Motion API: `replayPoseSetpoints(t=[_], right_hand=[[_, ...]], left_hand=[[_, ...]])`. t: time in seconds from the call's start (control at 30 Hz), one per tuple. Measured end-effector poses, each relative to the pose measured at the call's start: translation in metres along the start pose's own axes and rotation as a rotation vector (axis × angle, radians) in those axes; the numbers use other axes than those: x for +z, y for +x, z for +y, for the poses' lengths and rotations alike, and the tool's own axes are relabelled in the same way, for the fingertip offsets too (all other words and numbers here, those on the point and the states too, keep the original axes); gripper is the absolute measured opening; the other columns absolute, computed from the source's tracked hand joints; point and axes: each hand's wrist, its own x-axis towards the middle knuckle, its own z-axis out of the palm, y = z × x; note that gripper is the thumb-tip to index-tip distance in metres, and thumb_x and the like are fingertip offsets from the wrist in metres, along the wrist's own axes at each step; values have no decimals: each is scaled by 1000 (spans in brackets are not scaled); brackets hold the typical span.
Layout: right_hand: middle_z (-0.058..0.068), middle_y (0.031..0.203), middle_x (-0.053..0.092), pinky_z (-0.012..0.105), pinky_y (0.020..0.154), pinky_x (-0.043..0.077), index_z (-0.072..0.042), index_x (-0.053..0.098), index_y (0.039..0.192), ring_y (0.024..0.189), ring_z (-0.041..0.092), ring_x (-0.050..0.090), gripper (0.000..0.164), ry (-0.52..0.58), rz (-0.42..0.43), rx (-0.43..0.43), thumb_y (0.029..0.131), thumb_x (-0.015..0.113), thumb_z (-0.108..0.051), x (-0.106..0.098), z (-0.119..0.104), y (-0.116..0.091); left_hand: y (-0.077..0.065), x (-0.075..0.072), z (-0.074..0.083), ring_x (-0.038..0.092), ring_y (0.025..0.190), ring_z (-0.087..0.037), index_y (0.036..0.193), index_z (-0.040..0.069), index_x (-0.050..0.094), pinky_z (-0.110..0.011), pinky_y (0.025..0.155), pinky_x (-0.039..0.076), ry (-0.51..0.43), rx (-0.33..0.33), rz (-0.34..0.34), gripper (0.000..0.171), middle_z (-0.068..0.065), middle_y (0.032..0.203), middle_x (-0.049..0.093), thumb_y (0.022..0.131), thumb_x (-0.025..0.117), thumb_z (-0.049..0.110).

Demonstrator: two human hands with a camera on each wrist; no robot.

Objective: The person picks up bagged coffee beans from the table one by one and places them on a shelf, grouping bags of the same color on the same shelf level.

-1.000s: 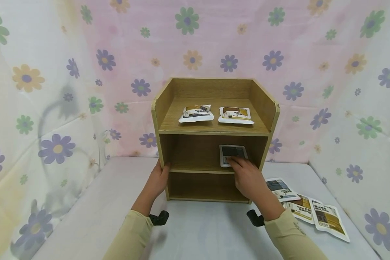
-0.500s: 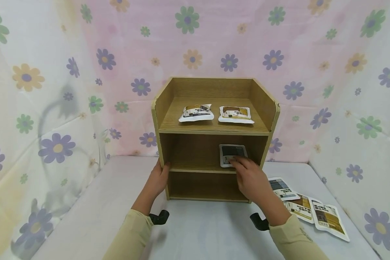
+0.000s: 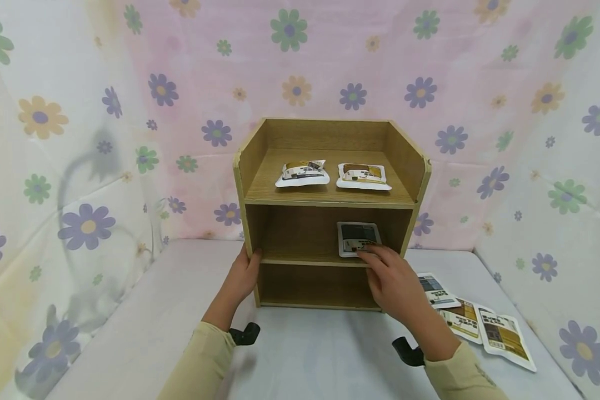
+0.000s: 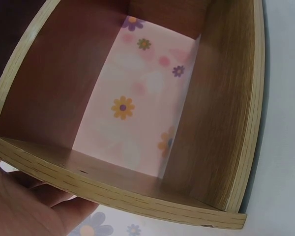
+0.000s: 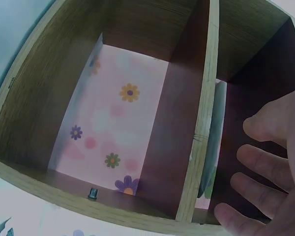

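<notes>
A small wooden shelf unit (image 3: 290, 239) stands on the white table. My left hand (image 3: 243, 273) grips its left side panel, the thumb at the front edge and the fingers around the outside. In the middle compartment, toward the right, a flat white pouch (image 3: 358, 229) with a dark label lies on the board. My right hand (image 3: 392, 280) is in front of that pouch, its fingertips overlapping the lower right corner in the head view. The right wrist view shows these fingers (image 5: 258, 189) loosely spread, apart from the pouch (image 5: 215, 137), which appears edge-on, with nothing held.
Two plump white pouches, one on the left (image 3: 303, 174) and one on the right (image 3: 363, 177), lie on the top board. Several pouches overlap on the table to the right, including a dark-labelled one (image 3: 436, 290) and a brown-labelled one (image 3: 506, 339). Flowered cloth (image 3: 320, 55) surrounds the table.
My right hand has drawn back right and toward me, off the dark-labelled pouch, uncovering more of it. The pouch stays in place. My left hand keeps its grip on the side panel.
</notes>
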Motion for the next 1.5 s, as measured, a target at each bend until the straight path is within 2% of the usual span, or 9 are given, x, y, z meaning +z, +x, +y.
replayPoseSetpoints(t=[0.2, 0.5, 0.9, 1.5], right_hand=[[10, 125, 62, 48, 95, 51, -13, 63, 124, 115, 30, 59, 40, 10, -13, 6, 85, 70, -9, -6, 1, -6], [8, 116, 65, 43, 88, 55, -11, 66, 119, 107, 27, 62, 35, 14, -7, -9, 85, 71, -8, -13, 8, -16], [9, 115, 65, 45, 83, 56, -11, 67, 116, 104, 28, 62, 31, 36, -26, 25, 85, 70, -8, -11, 20, -31], [10, 116, 65, 49, 86, 54, -11, 67, 112, 107, 31, 63, 27, 16, -96, 97, 85, 69, -7, -6, 35, -48]], left_hand=[[0, 0, -1, 45, 131, -45, 150, 8, 25, -58, 107, 36, 4, 5, 2, 54, -29, 144, 43, 104, 29, 36], [1, 0, -1, 44, 132, -45, 150, 9, 25, -58, 108, 35, -5, -5, -5, 54, -28, 146, 42, 104, 30, 36], [0, -1, 0, 45, 131, -44, 152, 11, 22, -58, 107, 36, -17, -4, -12, 55, -27, 146, 41, 104, 29, 38], [0, 0, -1, 45, 131, -44, 151, 11, 23, -58, 107, 37, -17, -1, -5, 55, -27, 146, 42, 104, 29, 38]])
